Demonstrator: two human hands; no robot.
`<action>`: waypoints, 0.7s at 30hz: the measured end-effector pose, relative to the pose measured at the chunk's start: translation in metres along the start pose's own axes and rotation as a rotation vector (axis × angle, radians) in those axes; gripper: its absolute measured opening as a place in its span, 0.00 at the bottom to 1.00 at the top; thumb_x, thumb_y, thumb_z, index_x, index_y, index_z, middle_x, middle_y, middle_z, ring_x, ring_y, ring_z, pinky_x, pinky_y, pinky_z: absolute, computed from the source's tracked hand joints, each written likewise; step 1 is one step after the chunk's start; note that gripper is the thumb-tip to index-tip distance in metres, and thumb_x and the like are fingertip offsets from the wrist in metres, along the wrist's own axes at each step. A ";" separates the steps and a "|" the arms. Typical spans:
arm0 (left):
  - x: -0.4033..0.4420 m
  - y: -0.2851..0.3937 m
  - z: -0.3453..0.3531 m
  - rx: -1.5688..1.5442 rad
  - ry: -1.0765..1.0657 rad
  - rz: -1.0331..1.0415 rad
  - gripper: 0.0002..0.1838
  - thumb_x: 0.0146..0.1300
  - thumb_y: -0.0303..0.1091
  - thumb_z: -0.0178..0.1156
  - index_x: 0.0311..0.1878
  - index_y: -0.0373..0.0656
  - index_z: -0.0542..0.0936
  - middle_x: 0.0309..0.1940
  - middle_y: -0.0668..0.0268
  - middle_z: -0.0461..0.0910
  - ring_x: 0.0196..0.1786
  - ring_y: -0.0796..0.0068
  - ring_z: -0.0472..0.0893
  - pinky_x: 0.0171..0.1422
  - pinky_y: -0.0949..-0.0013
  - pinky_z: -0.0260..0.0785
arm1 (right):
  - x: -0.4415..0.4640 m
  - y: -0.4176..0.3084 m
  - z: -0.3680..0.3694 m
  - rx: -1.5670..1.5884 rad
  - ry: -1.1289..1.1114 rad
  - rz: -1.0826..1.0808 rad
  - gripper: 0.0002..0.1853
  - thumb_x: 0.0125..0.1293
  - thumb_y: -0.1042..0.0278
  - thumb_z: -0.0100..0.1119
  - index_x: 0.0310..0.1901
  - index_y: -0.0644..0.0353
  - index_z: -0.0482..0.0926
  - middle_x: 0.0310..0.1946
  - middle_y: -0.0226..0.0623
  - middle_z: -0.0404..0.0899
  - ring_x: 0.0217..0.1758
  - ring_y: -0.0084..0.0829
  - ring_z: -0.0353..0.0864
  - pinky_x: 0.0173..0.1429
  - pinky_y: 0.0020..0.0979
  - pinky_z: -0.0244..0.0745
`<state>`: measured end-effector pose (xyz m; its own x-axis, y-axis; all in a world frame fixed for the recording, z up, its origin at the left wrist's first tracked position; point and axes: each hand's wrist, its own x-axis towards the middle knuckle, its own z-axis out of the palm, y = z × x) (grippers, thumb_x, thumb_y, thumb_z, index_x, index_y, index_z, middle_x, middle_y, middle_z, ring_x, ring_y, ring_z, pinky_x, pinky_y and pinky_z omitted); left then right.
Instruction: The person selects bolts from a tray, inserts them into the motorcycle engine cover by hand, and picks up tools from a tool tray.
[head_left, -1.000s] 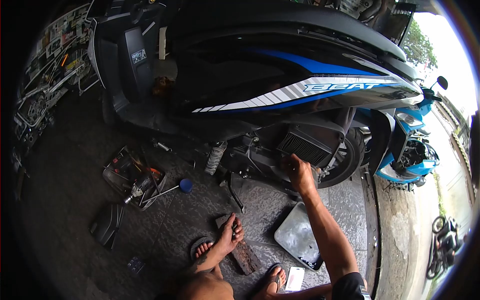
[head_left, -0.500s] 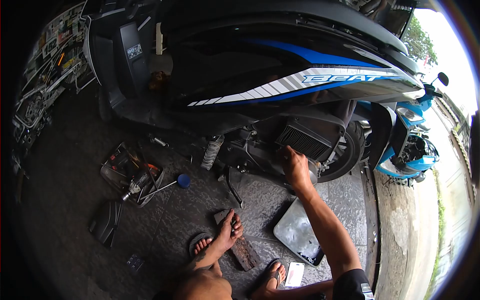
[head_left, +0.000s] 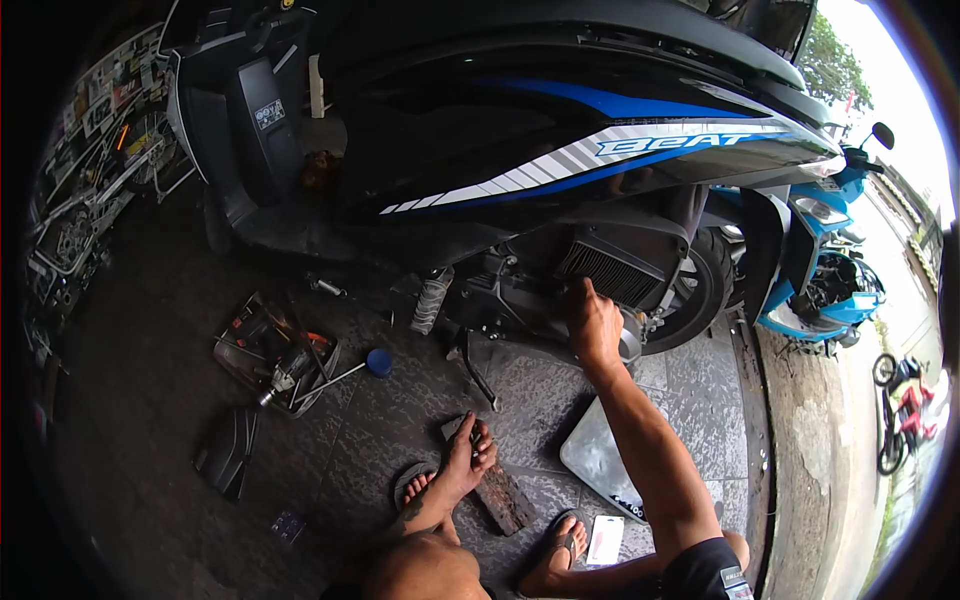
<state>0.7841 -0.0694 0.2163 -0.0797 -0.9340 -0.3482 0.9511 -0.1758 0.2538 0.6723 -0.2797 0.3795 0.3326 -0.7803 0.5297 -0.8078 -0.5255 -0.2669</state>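
Note:
A black scooter (head_left: pixel 450 130) with blue and white stripes stands across the view, its side to me. My right hand (head_left: pixel 595 328) is closed in a pinch at the lower edge of the pleated air filter (head_left: pixel 615 275), above the engine casing. What its fingertips hold, if anything, is hidden. My left hand (head_left: pixel 470 455) hangs low near my knee, fingers curled around something small and dark that I cannot make out. Below this hand a rough brown block (head_left: pixel 503 500) lies on the tiles.
A tray of tools (head_left: pixel 275 355) with a power drill lies left, beside a black plastic cover (head_left: pixel 225 450). A metal pan (head_left: pixel 605 460) rests under my right forearm, near a white card (head_left: pixel 606 540). The side stand (head_left: pixel 478 378) juts down. A blue scooter (head_left: pixel 825 300) is at right.
The view has shifted slightly, and a red motorcycle shows at the far right. My right hand stays by the air filter, turned a little; my left hand remains low with curled fingers.

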 end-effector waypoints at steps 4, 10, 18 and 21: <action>0.001 0.000 -0.001 -0.007 -0.009 -0.019 0.20 0.71 0.53 0.45 0.31 0.48 0.71 0.17 0.73 0.62 0.16 0.81 0.61 0.14 0.79 0.47 | -0.001 0.001 -0.004 -0.058 -0.049 -0.093 0.11 0.58 0.70 0.51 0.44 0.58 0.73 0.25 0.50 0.80 0.31 0.53 0.81 0.35 0.49 0.74; -0.004 0.002 0.006 -0.005 -0.013 -0.006 0.19 0.71 0.52 0.44 0.31 0.48 0.70 0.17 0.73 0.62 0.16 0.81 0.62 0.14 0.79 0.48 | 0.000 -0.008 -0.003 -0.183 -0.098 -0.001 0.10 0.57 0.71 0.52 0.42 0.57 0.72 0.24 0.49 0.80 0.30 0.51 0.81 0.34 0.47 0.75; -0.012 0.013 0.025 0.194 0.002 0.143 0.21 0.71 0.56 0.42 0.41 0.47 0.73 0.15 0.73 0.60 0.14 0.83 0.58 0.14 0.80 0.46 | -0.040 -0.047 -0.020 0.283 -0.135 -0.201 0.06 0.59 0.66 0.61 0.33 0.60 0.78 0.29 0.43 0.80 0.34 0.47 0.81 0.35 0.42 0.73; -0.015 0.015 0.035 0.243 0.016 0.173 0.26 0.70 0.61 0.37 0.44 0.47 0.72 0.15 0.73 0.59 0.13 0.84 0.57 0.15 0.80 0.45 | -0.079 -0.063 -0.018 0.407 -0.548 -0.212 0.09 0.60 0.65 0.58 0.40 0.55 0.82 0.38 0.41 0.81 0.41 0.46 0.80 0.44 0.40 0.75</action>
<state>0.7887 -0.0687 0.2570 0.0837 -0.9518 -0.2950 0.8508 -0.0859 0.5184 0.6881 -0.1793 0.3686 0.7452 -0.6494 0.1514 -0.4886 -0.6863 -0.5388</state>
